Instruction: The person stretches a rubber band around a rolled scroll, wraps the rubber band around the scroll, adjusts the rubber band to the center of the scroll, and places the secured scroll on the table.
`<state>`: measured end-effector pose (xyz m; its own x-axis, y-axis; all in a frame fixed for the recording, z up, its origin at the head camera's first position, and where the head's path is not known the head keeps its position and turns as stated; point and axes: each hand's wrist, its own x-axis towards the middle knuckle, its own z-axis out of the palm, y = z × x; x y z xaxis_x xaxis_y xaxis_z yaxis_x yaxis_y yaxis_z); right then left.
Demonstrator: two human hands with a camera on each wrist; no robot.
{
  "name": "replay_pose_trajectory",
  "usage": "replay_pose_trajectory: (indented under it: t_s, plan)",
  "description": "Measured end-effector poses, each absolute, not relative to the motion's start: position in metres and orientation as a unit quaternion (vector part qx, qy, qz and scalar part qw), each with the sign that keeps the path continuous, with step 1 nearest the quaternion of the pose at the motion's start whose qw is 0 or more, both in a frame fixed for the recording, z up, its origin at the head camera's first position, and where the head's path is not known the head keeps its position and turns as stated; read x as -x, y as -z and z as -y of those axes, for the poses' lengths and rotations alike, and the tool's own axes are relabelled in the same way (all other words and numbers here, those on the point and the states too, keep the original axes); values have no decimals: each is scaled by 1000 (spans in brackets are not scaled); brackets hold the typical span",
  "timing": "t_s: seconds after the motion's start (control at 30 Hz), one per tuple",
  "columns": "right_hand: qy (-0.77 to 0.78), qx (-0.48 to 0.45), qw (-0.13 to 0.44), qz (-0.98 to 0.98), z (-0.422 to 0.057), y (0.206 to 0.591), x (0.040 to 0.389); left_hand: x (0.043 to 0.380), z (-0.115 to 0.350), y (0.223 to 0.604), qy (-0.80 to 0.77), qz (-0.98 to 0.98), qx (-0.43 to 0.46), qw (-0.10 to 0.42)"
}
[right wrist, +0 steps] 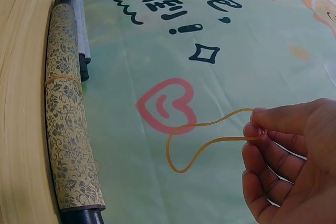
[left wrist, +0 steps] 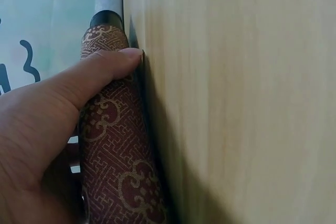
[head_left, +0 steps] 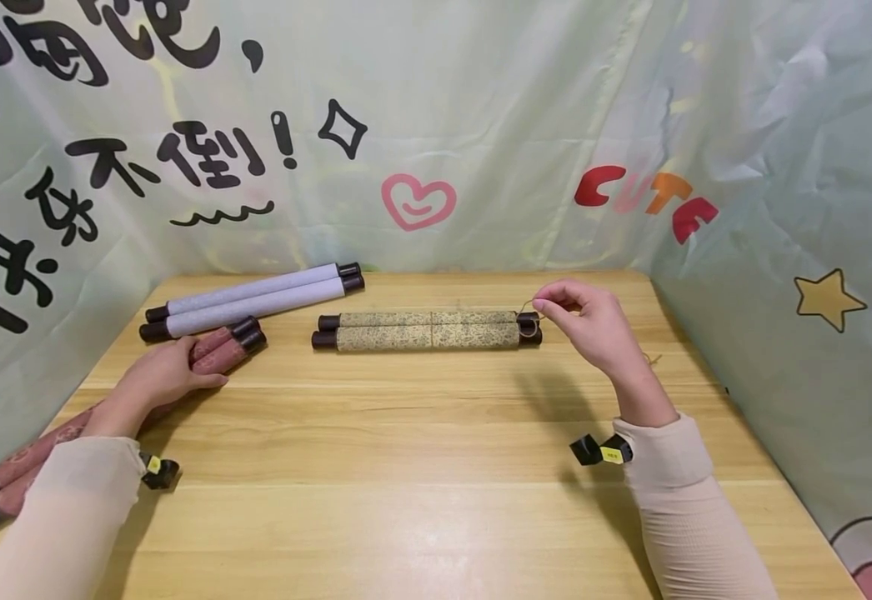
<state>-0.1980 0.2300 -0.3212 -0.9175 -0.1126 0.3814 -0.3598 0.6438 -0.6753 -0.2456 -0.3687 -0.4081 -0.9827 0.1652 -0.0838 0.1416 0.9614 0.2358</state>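
My left hand [head_left: 157, 377] grips a red brocade scroll [left wrist: 123, 145] near its far end, thumb across the top. The scroll is rolled from both ends into two side-by-side rolls with dark end knobs, and it slants along the table's left side. Between thumb and fingertips, my right hand [head_left: 588, 323] pinches a thin yellow rubber band [right wrist: 181, 171], which hangs as a loose loop. Just left of that hand lies a beige floral double-rolled scroll [head_left: 428, 333], with another band [right wrist: 62, 77] around its middle.
A pale grey-blue double-rolled scroll [head_left: 256, 300] lies at the back left, close to the red one. Some thin band [head_left: 654, 360] lies on the wooden table [head_left: 421, 467] behind my right wrist. Printed cloth [head_left: 496, 108] hangs along the back and sides.
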Motion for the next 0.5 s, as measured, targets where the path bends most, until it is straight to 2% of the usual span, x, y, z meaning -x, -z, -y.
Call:
replay_pose_trajectory:
  t_s: [0.5]
  plan:
    - [-395,-143,152,895,-227,321,198,234,342,395,-155,-982,-110,10]
